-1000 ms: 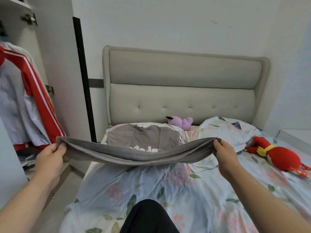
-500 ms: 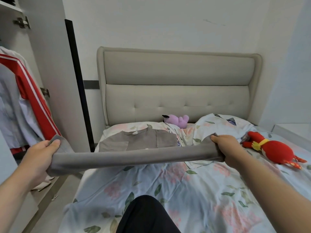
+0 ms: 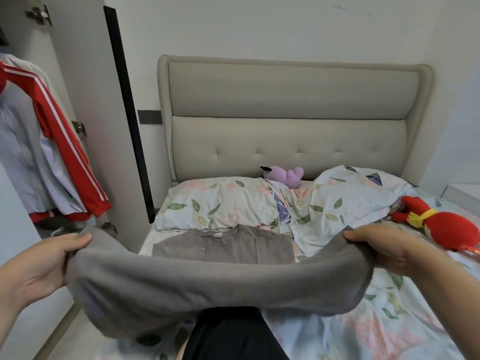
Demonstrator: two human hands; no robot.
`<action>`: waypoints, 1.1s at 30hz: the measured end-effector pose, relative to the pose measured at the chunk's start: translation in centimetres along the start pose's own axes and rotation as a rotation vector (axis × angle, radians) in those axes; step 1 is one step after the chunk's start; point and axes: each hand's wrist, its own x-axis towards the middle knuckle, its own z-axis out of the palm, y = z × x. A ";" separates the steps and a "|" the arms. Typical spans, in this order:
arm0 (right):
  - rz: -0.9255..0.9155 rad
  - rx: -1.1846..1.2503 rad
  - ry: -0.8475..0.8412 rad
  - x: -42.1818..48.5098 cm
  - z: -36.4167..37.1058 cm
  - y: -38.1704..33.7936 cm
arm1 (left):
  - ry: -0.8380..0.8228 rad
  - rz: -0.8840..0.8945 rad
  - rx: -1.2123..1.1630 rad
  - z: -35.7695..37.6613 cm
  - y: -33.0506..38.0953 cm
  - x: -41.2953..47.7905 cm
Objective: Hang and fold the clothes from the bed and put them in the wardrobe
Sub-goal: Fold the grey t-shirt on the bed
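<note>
Grey garment (image 3: 215,289) now hangs lower and nearer us, sagging between our hands.
Our left hand (image 3: 39,266) and right hand (image 3: 384,248) each pinch an end, holding it above the bed (image 3: 389,333); a second ago it was stretched flatter, so we judge the fold half done, the wardrobe (image 3: 85,100) waiting.

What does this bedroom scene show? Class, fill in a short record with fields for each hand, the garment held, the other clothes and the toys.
left hand: grips left end of grey garment
right hand: grips its right end
grey garment: stretched between the hands, sagging above the bed
grey T-shirt: lies flat below the pillows
red jacket: hangs in the wardrobe
purple plush: by the headboard
red plush: at the bed's right
</note>
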 end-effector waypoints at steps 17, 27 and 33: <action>0.201 0.531 0.104 17.4 7.0 2.4 | 0.215 -0.220 -0.260 1.4 -3.3 14.1; 0.238 0.393 0.169 29.2 12.0 1.9 | 0.273 -0.219 -0.160 5.5 -5.0 26.8; 0.102 0.296 0.187 29.7 13.4 5.7 | 0.226 0.025 0.102 6.6 -6.8 23.4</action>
